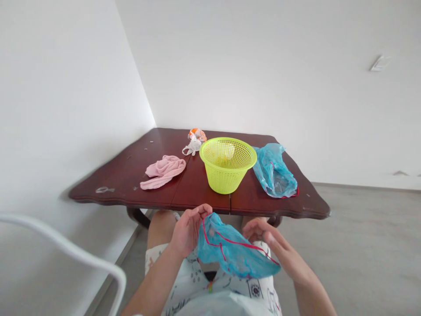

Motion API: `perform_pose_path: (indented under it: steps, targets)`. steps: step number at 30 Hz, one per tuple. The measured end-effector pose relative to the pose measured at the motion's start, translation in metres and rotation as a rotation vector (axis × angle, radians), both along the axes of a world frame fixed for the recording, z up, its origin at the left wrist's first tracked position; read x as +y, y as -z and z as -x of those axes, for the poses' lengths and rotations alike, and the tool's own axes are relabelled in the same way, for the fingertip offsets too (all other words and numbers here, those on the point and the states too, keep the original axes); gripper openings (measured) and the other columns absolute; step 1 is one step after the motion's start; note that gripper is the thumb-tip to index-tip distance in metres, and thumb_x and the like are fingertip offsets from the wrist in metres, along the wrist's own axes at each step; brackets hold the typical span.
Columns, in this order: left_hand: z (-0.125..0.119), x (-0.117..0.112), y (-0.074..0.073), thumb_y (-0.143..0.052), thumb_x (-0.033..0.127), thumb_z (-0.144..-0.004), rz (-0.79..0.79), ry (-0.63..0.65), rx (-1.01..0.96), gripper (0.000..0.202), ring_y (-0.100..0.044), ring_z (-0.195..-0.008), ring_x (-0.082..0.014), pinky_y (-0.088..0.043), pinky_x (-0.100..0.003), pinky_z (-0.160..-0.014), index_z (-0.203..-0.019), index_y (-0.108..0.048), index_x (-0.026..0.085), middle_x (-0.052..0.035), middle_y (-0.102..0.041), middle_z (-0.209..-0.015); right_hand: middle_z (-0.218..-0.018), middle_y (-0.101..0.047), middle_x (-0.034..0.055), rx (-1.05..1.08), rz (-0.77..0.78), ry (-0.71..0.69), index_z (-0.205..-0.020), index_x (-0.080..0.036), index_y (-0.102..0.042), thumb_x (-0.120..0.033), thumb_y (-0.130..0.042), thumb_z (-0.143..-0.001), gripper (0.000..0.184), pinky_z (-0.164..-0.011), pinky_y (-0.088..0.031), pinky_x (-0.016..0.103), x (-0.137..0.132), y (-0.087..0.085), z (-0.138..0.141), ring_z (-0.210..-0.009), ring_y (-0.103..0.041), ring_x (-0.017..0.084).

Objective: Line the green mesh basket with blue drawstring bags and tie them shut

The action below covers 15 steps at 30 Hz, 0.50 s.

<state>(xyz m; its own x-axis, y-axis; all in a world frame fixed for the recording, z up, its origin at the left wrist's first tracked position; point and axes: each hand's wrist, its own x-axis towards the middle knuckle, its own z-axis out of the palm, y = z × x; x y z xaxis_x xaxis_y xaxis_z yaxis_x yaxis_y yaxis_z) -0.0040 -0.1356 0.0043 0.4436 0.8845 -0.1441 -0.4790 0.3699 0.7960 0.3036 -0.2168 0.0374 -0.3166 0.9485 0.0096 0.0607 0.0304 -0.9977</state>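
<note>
A thin blue plastic bag with a red drawstring hangs loosely above my lap, in front of the table edge. My left hand pinches its upper left rim. On the other side my right hand is beside the bag, thumb apart from slightly bent fingers that reach toward its far rim; whether they touch the plastic I cannot make out. A yellow-green perforated plastic basket stands upright on the table just beyond, with something pale visible inside or through its mesh. Another blue plastic bag with red drawstring lies crumpled right of the basket.
On the dark red wooden table, a pink cloth lies bunched left of the basket. Behind it sits a crumpled white and orange plastic bag. White walls border the table's back and left. A white curved tube crosses the lower left.
</note>
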Motion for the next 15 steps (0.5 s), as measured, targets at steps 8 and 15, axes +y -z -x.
perform_pose_path:
  steps: [8,15]
  targets:
    - [-0.006,-0.012,0.004,-0.102,0.049,-0.089,-0.457,0.035,0.517,0.045,-0.062,-0.086,-0.0200,-0.048,-0.030,-0.077,-0.107,-0.071,0.021,-0.0052,-0.071,-0.098,-0.081,-0.066,-0.0017,-0.161,-0.019,0.120,-0.088,-0.022,-0.069,-0.025,-0.077,-0.090,0.009,-0.070,-0.041,0.028,0.029,0.026,0.073,-0.077,-0.055,0.016]
    - [0.029,-0.010,0.008,-0.080,0.039,-0.106,-0.499,0.149,0.681,0.022,-0.068,-0.090,-0.0224,-0.049,-0.031,-0.078,-0.121,-0.075,0.024,-0.0065,-0.078,-0.109,-0.079,-0.074,-0.0006,-0.102,0.086,0.143,-0.094,-0.023,-0.074,-0.030,-0.076,-0.093,0.007,-0.061,-0.040,0.025,0.043,0.019,0.037,-0.067,-0.058,0.016]
